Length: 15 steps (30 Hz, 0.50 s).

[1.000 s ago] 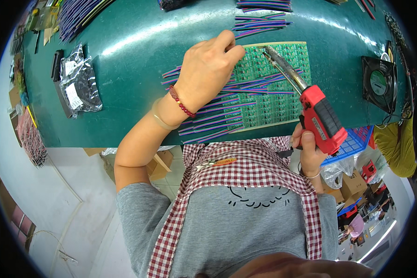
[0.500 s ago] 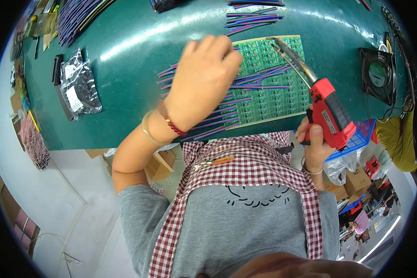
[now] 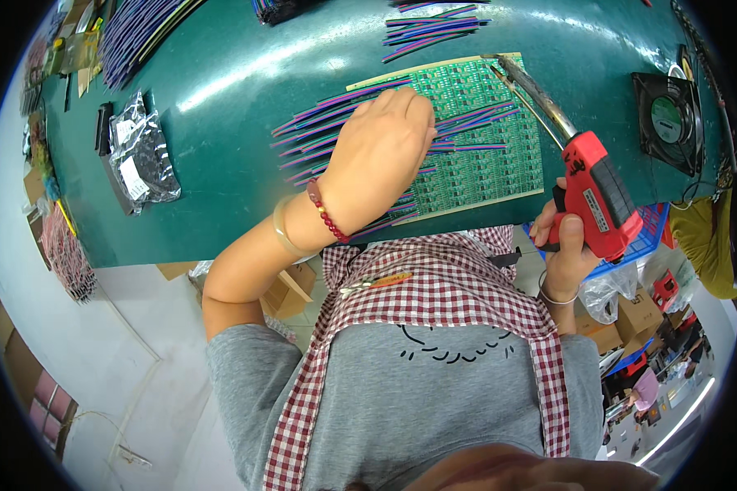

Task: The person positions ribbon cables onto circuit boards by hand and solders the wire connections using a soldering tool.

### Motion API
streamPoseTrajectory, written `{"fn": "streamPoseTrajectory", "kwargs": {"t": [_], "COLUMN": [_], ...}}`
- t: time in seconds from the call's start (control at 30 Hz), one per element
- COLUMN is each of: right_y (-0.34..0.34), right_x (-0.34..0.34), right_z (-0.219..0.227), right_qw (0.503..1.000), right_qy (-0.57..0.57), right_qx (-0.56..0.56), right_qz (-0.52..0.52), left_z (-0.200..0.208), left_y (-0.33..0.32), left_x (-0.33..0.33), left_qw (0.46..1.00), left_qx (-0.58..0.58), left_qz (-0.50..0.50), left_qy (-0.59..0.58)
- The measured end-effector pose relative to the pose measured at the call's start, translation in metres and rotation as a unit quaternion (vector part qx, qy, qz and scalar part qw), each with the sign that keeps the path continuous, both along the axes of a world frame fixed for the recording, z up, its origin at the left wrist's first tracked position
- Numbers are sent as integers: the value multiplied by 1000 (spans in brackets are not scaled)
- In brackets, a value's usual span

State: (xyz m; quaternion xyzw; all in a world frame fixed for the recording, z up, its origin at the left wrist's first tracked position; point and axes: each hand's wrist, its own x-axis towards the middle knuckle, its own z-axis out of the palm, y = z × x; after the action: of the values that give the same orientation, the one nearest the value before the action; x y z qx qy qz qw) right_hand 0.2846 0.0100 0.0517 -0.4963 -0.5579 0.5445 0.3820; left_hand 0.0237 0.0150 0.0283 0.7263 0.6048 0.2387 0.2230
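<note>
A green panel of small circuit boards (image 3: pixel 491 176) lies on the table in front of me. Bundles of blue, black and pink wires (image 3: pixel 311 135) stretch across its left part and past its left edge. My left hand (image 3: pixel 385 139) is over the panel among the wires, its fingers curled closed; whatever they hold is hidden under the hand. My right hand (image 3: pixel 567 250) is closed around the handle of a red and black soldering gun (image 3: pixel 594 196). The gun's metal tip and thin feed tube point toward the panel's far right corner.
More wires (image 3: pixel 430 31) lie beyond the panel, and a large wire bundle (image 3: pixel 143 37) sits at the far left. A silver plastic bag (image 3: pixel 143 155) is on the left. On the right stands a black fan (image 3: pixel 670 123), near a blue crate (image 3: pixel 651 233) below the table edge.
My left hand has moved right and a little nearer, uncovering more wires at the panel's left. The soldering gun's body has shifted slightly right, with its tip still by the far right corner.
</note>
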Motion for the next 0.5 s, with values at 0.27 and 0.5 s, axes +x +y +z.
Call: {"fn": "streamPoseTrajectory", "kwargs": {"t": [0.27, 0.5], "right_y": [-1, -7], "right_x": [-1, 2], "right_z": [-1, -2], "right_qw": [1000, 999], "right_qy": [-3, 28], "right_qx": [9, -36], "right_qz": [2, -3], "left_z": [-3, 11], "left_y": [-5, 5], "left_x": [1, -20], "left_qw": [1000, 996], "left_qx": [23, 31], "left_qz": [4, 58], "left_qy": [12, -55]}}
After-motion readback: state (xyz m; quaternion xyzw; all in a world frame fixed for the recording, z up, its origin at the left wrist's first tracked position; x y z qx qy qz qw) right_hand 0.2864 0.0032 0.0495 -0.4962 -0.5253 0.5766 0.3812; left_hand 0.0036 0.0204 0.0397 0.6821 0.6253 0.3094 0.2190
